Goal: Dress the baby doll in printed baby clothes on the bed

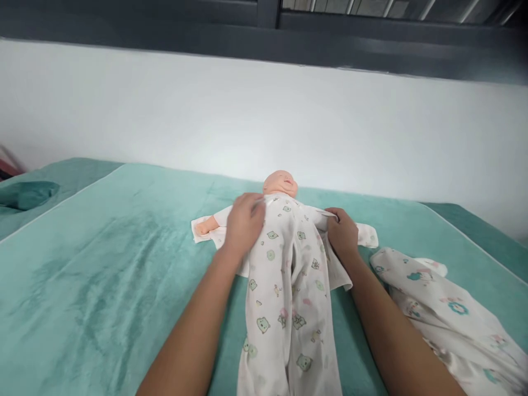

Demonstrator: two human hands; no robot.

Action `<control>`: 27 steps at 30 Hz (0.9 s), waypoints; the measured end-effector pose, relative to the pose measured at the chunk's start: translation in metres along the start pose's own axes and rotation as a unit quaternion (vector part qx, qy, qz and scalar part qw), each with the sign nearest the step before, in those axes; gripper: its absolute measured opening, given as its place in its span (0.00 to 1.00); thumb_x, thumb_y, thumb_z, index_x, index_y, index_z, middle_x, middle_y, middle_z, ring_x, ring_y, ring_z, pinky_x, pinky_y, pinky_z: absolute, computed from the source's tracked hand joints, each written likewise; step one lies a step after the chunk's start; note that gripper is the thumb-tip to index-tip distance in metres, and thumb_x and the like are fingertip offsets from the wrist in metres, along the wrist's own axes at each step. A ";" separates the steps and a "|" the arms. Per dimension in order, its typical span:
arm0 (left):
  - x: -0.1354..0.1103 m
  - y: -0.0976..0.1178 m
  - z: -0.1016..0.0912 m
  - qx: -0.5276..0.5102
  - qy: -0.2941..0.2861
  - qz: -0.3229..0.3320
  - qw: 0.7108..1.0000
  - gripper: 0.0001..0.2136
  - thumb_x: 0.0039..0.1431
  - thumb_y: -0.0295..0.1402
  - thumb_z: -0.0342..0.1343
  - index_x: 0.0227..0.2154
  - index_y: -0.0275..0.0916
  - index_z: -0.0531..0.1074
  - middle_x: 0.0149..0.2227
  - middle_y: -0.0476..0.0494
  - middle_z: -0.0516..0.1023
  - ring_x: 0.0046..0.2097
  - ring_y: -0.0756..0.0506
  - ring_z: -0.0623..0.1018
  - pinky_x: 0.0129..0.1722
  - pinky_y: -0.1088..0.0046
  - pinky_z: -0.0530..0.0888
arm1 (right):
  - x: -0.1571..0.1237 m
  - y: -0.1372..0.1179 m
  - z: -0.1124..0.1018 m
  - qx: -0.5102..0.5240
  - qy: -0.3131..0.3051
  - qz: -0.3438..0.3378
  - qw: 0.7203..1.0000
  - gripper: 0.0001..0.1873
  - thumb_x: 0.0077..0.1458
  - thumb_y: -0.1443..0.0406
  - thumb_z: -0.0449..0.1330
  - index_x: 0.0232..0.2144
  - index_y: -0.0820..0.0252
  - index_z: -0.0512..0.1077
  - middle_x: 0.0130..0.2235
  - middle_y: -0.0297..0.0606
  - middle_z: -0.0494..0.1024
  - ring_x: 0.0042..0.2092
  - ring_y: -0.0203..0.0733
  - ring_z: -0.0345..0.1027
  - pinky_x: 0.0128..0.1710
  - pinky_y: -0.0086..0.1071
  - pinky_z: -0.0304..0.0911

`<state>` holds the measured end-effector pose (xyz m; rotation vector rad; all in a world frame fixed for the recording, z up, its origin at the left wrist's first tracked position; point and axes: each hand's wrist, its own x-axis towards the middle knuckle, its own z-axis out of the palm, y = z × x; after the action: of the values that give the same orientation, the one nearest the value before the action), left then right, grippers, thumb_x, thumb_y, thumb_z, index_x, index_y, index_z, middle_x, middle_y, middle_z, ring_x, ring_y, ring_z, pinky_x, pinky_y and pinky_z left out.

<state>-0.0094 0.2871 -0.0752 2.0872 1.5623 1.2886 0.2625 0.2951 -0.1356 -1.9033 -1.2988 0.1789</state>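
A baby doll (280, 183) lies on its back with its head toward the wall. Printed white baby trousers (270, 275) lie over its front, reaching up to the neck, with both legs stretched toward me. Beneath the doll a white baby top (340, 275) is spread, sleeves out to both sides; one small doll hand (207, 225) rests on the left sleeve. My left hand (246, 224) is closed at the trousers' upper left edge. My right hand (344, 232) pinches a stretched white cloth edge beside the doll's right-hand-side arm; which garment it belongs to, I cannot tell.
Another printed white baby garment (449, 308) lies crumpled at the right. Everything rests on a padded green cover (103, 264) with light piping. A white wall (165, 110) stands right behind, under a dark window frame (371, 47). A dark green fold (28, 195) shows far left.
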 end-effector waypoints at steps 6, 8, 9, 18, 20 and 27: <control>0.033 0.083 0.044 0.208 -0.270 0.153 0.928 0.12 0.64 0.36 0.51 0.39 0.36 0.77 0.46 0.33 0.79 0.53 0.35 0.75 0.54 0.56 0.68 | 0.001 0.001 0.001 0.003 -0.018 -0.001 1.000 0.23 0.53 0.62 0.49 0.46 0.56 0.76 0.43 0.43 0.81 0.45 0.52 0.70 0.47 0.44 0.61; 0.046 0.097 0.068 0.264 -0.366 0.135 0.882 0.09 0.59 0.32 0.55 0.39 0.36 0.78 0.43 0.32 0.80 0.50 0.35 0.77 0.52 0.55 0.68 | 0.003 0.002 0.001 0.014 -0.020 -0.002 1.000 0.22 0.52 0.63 0.49 0.47 0.56 0.75 0.43 0.42 0.81 0.46 0.52 0.70 0.48 0.44 0.61; 0.052 0.102 0.080 0.276 -0.388 0.125 0.871 0.08 0.56 0.30 0.57 0.38 0.36 0.78 0.42 0.32 0.80 0.49 0.35 0.77 0.52 0.55 0.68 | 0.004 0.003 0.001 0.020 -0.021 -0.004 1.000 0.22 0.52 0.63 0.50 0.47 0.56 0.75 0.44 0.42 0.81 0.46 0.52 0.71 0.48 0.44 0.62; 0.065 0.098 0.071 0.275 -0.381 0.119 0.875 0.12 0.55 0.25 0.56 0.42 0.35 0.76 0.42 0.32 0.80 0.46 0.35 0.79 0.47 0.56 0.70 | 0.018 0.021 -0.005 0.226 0.083 0.063 0.968 0.14 0.40 0.64 0.58 0.32 0.58 0.78 0.32 0.38 0.80 0.35 0.46 0.72 0.38 0.38 0.66; 0.067 0.092 0.049 0.266 -0.350 0.131 0.888 0.13 0.58 0.27 0.53 0.45 0.35 0.74 0.42 0.32 0.80 0.45 0.35 0.79 0.44 0.57 0.71 | 0.019 0.028 -0.004 0.299 0.119 0.112 0.940 0.14 0.36 0.65 0.61 0.30 0.60 0.77 0.30 0.36 0.79 0.31 0.43 0.70 0.32 0.36 0.66; 0.061 0.081 0.028 0.270 -0.299 0.109 0.909 0.13 0.60 0.29 0.53 0.47 0.36 0.71 0.45 0.34 0.77 0.46 0.36 0.78 0.43 0.61 0.71 | 0.030 0.043 -0.006 0.396 0.163 0.122 0.895 0.11 0.38 0.63 0.57 0.29 0.54 0.63 0.33 0.35 0.74 0.37 0.45 0.74 0.36 0.41 0.72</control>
<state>0.0679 0.3153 -0.0092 2.6877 1.5199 0.1706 0.3105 0.3100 -0.1517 -1.2947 -0.6034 0.4253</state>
